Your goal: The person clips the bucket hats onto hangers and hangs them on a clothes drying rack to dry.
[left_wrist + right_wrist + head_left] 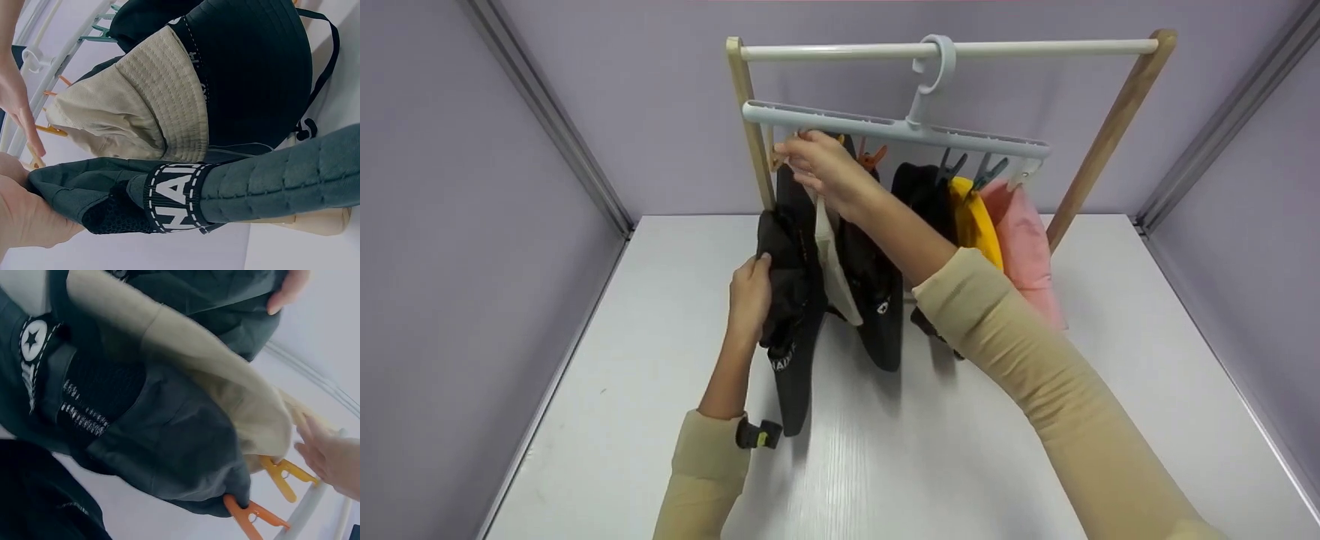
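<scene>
My left hand (751, 292) grips the crown of a dark bucket hat (793, 300) with a white-lettered band (175, 197). The hat hangs brim-down at the hanger's left end. Above it, my right hand (829, 169) pinches a pale orange clip (36, 158) under the grey-blue hanger (840, 121). Close beside the dark hat hangs a beige bucket hat (132, 101), held by a yellow clip (284, 475). Another dark hat with a star badge (34, 340) hangs behind that, from an orange clip (250, 516).
Farther right on the hanger hang a black hat (922, 191), a yellow one (976, 221) and a pink one (1024, 236). The hanger hooks over the white rail (1050, 49) of a wooden-legged rack (1117, 124). Below is a white tabletop (607, 390) between grey walls.
</scene>
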`<state>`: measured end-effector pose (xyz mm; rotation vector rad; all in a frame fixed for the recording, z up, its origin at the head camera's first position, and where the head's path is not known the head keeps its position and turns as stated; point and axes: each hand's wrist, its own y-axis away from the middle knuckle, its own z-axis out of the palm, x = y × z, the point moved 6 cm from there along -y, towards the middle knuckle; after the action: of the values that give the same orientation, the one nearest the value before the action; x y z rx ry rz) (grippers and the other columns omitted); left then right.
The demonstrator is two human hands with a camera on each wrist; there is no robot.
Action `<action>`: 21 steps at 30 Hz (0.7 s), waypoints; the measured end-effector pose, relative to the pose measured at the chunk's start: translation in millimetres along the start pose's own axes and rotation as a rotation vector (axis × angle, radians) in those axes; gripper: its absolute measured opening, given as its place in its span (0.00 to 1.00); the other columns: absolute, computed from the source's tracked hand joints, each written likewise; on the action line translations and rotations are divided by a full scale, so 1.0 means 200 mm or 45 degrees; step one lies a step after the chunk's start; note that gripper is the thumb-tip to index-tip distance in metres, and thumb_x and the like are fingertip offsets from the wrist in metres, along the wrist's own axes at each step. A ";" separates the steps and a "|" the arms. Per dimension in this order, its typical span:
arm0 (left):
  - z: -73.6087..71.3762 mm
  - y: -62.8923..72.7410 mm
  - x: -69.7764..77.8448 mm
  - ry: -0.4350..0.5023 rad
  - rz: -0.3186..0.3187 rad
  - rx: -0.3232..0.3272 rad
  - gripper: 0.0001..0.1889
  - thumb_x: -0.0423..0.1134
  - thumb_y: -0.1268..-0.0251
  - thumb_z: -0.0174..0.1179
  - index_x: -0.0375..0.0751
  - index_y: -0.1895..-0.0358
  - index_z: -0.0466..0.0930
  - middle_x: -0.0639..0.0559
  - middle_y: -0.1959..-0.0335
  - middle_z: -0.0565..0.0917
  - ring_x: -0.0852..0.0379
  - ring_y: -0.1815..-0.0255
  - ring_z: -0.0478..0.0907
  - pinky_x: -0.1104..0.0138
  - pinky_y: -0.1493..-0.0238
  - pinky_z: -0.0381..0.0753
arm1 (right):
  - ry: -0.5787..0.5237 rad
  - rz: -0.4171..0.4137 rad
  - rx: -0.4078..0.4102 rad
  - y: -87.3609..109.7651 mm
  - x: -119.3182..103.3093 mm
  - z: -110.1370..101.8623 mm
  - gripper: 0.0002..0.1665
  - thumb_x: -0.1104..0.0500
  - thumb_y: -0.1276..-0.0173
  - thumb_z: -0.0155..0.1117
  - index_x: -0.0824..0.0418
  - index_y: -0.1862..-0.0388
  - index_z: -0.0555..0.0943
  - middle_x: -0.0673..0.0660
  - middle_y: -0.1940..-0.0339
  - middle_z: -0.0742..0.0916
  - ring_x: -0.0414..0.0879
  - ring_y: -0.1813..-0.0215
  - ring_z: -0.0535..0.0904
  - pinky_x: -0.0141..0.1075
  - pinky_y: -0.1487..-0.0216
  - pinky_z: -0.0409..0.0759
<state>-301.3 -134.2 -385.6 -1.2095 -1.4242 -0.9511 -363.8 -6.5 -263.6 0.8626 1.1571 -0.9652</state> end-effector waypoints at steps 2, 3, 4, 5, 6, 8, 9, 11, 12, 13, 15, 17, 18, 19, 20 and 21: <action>0.00 0.00 0.00 0.008 -0.001 -0.002 0.20 0.41 0.27 0.38 0.28 0.54 0.75 0.38 0.58 0.77 0.48 0.57 0.72 0.61 0.55 0.69 | -0.034 -0.029 0.028 -0.03 0.02 -0.01 0.29 0.61 0.32 0.55 0.62 0.34 0.61 0.55 0.34 0.67 0.47 0.34 0.61 0.36 0.39 0.62; 0.00 0.00 0.00 0.009 0.000 0.001 0.19 0.40 0.27 0.38 0.28 0.55 0.75 0.38 0.58 0.77 0.48 0.57 0.72 0.61 0.55 0.69 | -0.058 -0.036 0.037 -0.04 0.03 -0.02 0.30 0.60 0.32 0.55 0.61 0.33 0.60 0.55 0.33 0.66 0.46 0.34 0.61 0.36 0.39 0.62; 0.00 0.00 0.00 0.009 0.002 0.002 0.19 0.40 0.27 0.38 0.28 0.54 0.75 0.38 0.57 0.77 0.49 0.57 0.72 0.61 0.55 0.69 | -0.085 -0.046 0.042 -0.05 0.04 -0.02 0.31 0.60 0.31 0.54 0.60 0.31 0.58 0.54 0.33 0.66 0.45 0.34 0.61 0.36 0.39 0.62; 0.00 0.00 0.00 0.008 0.004 0.000 0.19 0.40 0.27 0.38 0.28 0.53 0.75 0.38 0.56 0.77 0.49 0.56 0.72 0.61 0.54 0.69 | -0.109 -0.056 0.043 -0.06 0.05 -0.02 0.32 0.59 0.30 0.53 0.59 0.30 0.57 0.54 0.32 0.65 0.44 0.35 0.62 0.35 0.40 0.63; 0.00 0.00 0.00 0.008 0.007 -0.001 0.20 0.40 0.27 0.38 0.28 0.53 0.75 0.38 0.56 0.77 0.49 0.56 0.72 0.61 0.54 0.69 | -0.135 -0.064 0.045 -0.07 0.06 -0.03 0.32 0.58 0.29 0.52 0.59 0.29 0.56 0.54 0.33 0.66 0.44 0.35 0.63 0.35 0.41 0.64; 0.00 0.00 0.00 0.001 0.008 -0.002 0.20 0.40 0.27 0.38 0.28 0.52 0.75 0.38 0.55 0.77 0.48 0.55 0.72 0.60 0.53 0.69 | -0.179 -0.086 0.040 -0.07 0.08 -0.03 0.28 0.57 0.27 0.48 0.62 0.31 0.58 0.56 0.35 0.69 0.45 0.36 0.65 0.35 0.42 0.65; 0.00 0.00 0.00 -0.002 0.005 -0.003 0.20 0.40 0.27 0.38 0.28 0.52 0.75 0.38 0.55 0.77 0.48 0.55 0.72 0.60 0.53 0.69 | -0.201 -0.093 0.037 -0.07 0.08 -0.02 0.27 0.57 0.26 0.46 0.63 0.32 0.60 0.57 0.37 0.70 0.46 0.37 0.65 0.35 0.42 0.66; 0.00 0.00 0.00 -0.012 -0.002 -0.007 0.20 0.41 0.27 0.38 0.28 0.53 0.75 0.38 0.55 0.77 0.48 0.55 0.72 0.60 0.53 0.68 | -0.265 -0.094 0.034 -0.05 0.10 -0.02 0.23 0.57 0.25 0.44 0.66 0.35 0.63 0.59 0.41 0.73 0.48 0.39 0.68 0.36 0.43 0.67; 0.00 0.00 0.00 -0.018 -0.007 -0.005 0.19 0.41 0.27 0.38 0.29 0.53 0.75 0.38 0.55 0.77 0.48 0.55 0.72 0.61 0.53 0.68 | -0.298 -0.095 0.031 -0.05 0.11 -0.02 0.22 0.58 0.25 0.43 0.68 0.38 0.65 0.60 0.43 0.74 0.48 0.40 0.69 0.37 0.43 0.67; 0.00 0.00 -0.01 -0.021 -0.011 -0.006 0.19 0.41 0.27 0.38 0.29 0.54 0.75 0.38 0.55 0.77 0.48 0.55 0.72 0.60 0.53 0.68 | -0.341 -0.099 0.028 -0.04 0.11 -0.02 0.21 0.58 0.25 0.42 0.69 0.40 0.66 0.61 0.44 0.75 0.49 0.41 0.69 0.37 0.43 0.67; 0.01 0.01 -0.01 -0.028 -0.013 -0.005 0.19 0.41 0.27 0.38 0.29 0.52 0.75 0.38 0.54 0.77 0.48 0.54 0.72 0.60 0.52 0.68 | -0.429 -0.108 0.026 -0.04 0.13 -0.01 0.19 0.59 0.25 0.42 0.71 0.44 0.69 0.62 0.46 0.77 0.49 0.43 0.71 0.38 0.43 0.67; 0.01 0.01 -0.01 -0.037 -0.004 -0.001 0.20 0.41 0.27 0.39 0.29 0.51 0.75 0.38 0.53 0.77 0.49 0.52 0.72 0.60 0.50 0.68 | -0.545 -0.117 0.033 -0.04 0.16 -0.01 0.15 0.61 0.25 0.43 0.71 0.53 0.72 0.63 0.49 0.79 0.51 0.45 0.73 0.38 0.43 0.67; 0.01 0.02 0.00 -0.043 0.003 -0.002 0.20 0.41 0.27 0.39 0.29 0.51 0.75 0.38 0.53 0.77 0.48 0.52 0.72 0.59 0.50 0.68 | -0.598 -0.128 0.027 -0.03 0.17 0.00 0.13 0.62 0.26 0.43 0.70 0.57 0.72 0.63 0.51 0.80 0.52 0.45 0.74 0.38 0.43 0.67; 0.01 0.02 0.00 -0.046 0.011 -0.005 0.20 0.40 0.27 0.38 0.29 0.51 0.75 0.38 0.53 0.77 0.48 0.52 0.73 0.59 0.50 0.68 | -0.655 -0.140 0.010 -0.03 0.18 0.00 0.12 0.63 0.26 0.43 0.70 0.60 0.73 0.64 0.51 0.80 0.53 0.46 0.74 0.38 0.44 0.68; 0.01 0.02 0.00 -0.050 0.018 -0.006 0.20 0.40 0.27 0.38 0.29 0.51 0.75 0.38 0.54 0.78 0.48 0.53 0.73 0.59 0.51 0.68 | -0.702 -0.156 -0.017 -0.03 0.19 0.01 0.11 0.64 0.26 0.42 0.70 0.63 0.72 0.66 0.51 0.80 0.55 0.46 0.74 0.39 0.44 0.68; 0.02 0.03 0.01 -0.058 0.025 -0.009 0.20 0.40 0.27 0.38 0.29 0.51 0.75 0.38 0.55 0.78 0.49 0.54 0.73 0.60 0.51 0.68 | -0.749 -0.170 -0.048 -0.03 0.20 0.01 0.11 0.65 0.26 0.42 0.71 0.63 0.72 0.67 0.51 0.80 0.56 0.46 0.74 0.40 0.44 0.69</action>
<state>-296.4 -129.6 -385.3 -1.2553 -1.4432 -0.9213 -363.9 -17.7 -302.7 0.4242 0.7255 -1.2002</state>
